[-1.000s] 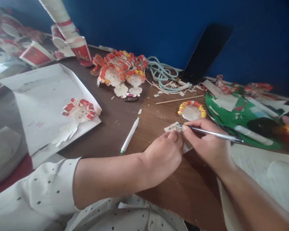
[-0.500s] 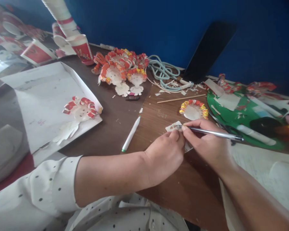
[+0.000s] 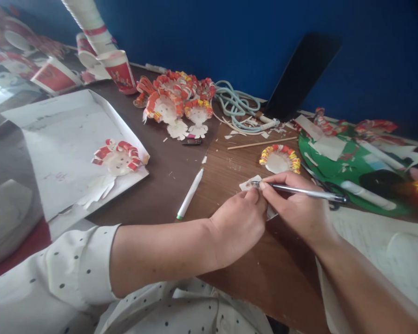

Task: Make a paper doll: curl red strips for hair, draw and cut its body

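Note:
In my right hand [image 3: 296,204] is a silver pen [image 3: 306,191], its tip down on a small piece of white paper [image 3: 248,184] with brownish marks. My left hand [image 3: 242,225] is closed over the same paper, holding it against the wooden table [image 3: 230,160]; its fingers cover most of the sheet. Just behind my right hand lies a curled paper piece with a red and yellow fringe [image 3: 280,159] round a white centre. A white marker with green ends [image 3: 190,194] rests to the left of my left hand.
A white box lid [image 3: 59,134] at left holds a red-and-white paper figure [image 3: 117,157]. Behind are paper cups [image 3: 118,72], several fringed paper figures [image 3: 177,99], a pale blue cord [image 3: 235,102] and a thin stick [image 3: 261,143]. A green disc [image 3: 320,157] with scraps lies right.
The pen and my right hand have shifted very slightly to the left. My left hand stays on the paper.

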The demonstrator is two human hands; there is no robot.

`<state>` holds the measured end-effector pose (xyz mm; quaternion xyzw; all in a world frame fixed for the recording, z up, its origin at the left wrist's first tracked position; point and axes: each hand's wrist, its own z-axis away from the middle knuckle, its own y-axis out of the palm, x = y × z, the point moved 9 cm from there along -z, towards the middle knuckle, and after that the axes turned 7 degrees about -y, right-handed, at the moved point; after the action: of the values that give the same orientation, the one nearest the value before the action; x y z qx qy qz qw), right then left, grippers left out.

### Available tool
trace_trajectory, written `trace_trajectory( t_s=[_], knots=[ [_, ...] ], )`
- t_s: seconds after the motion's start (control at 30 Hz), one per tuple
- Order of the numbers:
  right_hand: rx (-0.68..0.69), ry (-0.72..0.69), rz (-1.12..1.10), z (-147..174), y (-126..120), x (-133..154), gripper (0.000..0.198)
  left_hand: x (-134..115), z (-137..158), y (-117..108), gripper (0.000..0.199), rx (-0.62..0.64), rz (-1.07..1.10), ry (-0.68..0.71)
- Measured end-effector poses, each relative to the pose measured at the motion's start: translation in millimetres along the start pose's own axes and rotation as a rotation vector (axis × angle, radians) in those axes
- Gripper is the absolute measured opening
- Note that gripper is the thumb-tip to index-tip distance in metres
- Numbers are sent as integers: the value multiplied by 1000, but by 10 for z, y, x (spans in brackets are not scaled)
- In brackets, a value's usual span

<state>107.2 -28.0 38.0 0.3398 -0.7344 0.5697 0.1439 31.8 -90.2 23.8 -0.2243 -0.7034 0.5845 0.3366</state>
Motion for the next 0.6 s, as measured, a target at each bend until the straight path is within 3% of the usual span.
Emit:
trace_trajectory(
  t_s=[0.6],
  knots=[
    [-38, 6, 112, 31, -51, 26, 15, 28, 0, 20, 35, 6, 45, -41]
  ],
)
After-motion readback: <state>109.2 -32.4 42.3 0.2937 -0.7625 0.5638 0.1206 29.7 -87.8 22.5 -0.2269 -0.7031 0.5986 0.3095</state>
